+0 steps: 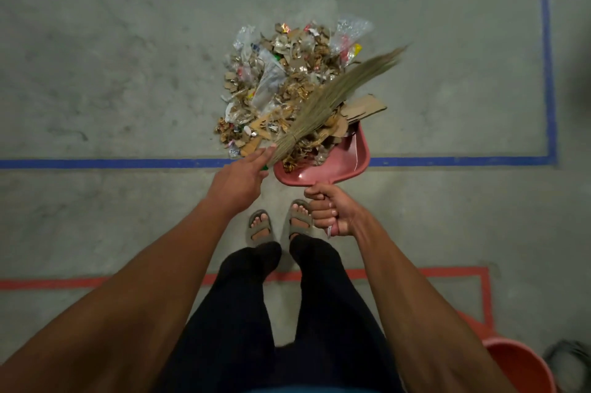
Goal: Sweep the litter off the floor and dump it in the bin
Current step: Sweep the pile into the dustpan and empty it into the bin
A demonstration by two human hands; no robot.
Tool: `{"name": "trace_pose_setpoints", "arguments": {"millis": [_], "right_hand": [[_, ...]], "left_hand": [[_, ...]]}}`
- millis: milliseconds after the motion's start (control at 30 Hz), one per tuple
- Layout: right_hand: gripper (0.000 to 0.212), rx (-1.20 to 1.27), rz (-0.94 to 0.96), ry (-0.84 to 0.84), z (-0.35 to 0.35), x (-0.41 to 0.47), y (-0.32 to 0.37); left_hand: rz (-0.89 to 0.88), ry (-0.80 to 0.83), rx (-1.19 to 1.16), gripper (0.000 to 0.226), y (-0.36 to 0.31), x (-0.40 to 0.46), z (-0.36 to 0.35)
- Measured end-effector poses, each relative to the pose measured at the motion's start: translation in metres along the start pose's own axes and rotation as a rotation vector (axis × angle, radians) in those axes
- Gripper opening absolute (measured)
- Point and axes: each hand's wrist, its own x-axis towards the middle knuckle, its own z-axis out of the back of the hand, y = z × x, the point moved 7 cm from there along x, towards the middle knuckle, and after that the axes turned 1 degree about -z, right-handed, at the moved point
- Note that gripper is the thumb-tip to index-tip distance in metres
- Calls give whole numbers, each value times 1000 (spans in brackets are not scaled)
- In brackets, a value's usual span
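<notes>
A pile of litter (287,79), cardboard scraps, dry leaves and clear plastic wrappers, lies on the concrete floor ahead of my feet. My left hand (240,178) grips the handle end of a straw broom (332,95), whose bristles lie across the near right part of the pile. My right hand (329,210) grips the handle of a pink dustpan (348,159), its mouth set against the pile's near edge. Some scraps and leaves sit inside the pan. An orange bin (518,367) shows at the bottom right, partly cut off by the frame.
A blue tape line (112,163) crosses the floor under the pile's near edge and runs up the right side. A red tape line (447,271) runs behind my feet. My sandalled feet (279,223) stand just behind the dustpan.
</notes>
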Motion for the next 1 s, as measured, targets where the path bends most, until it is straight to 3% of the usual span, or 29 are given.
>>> {"name": "trace_pose_setpoints", "arguments": {"millis": [433,733,1000], "right_hand": [[46,-34,165,1,-63,-136,-29],[49,-37,323,-78,-68,-186,-79],[52,85,513,-147,-64,-200,-155]], "left_hand": [[-218,-23,103,67,-87,-70,93],[-518,-14,82,68,-124,-97,109],[-828,27,221,73,-158,-126,99]]}}
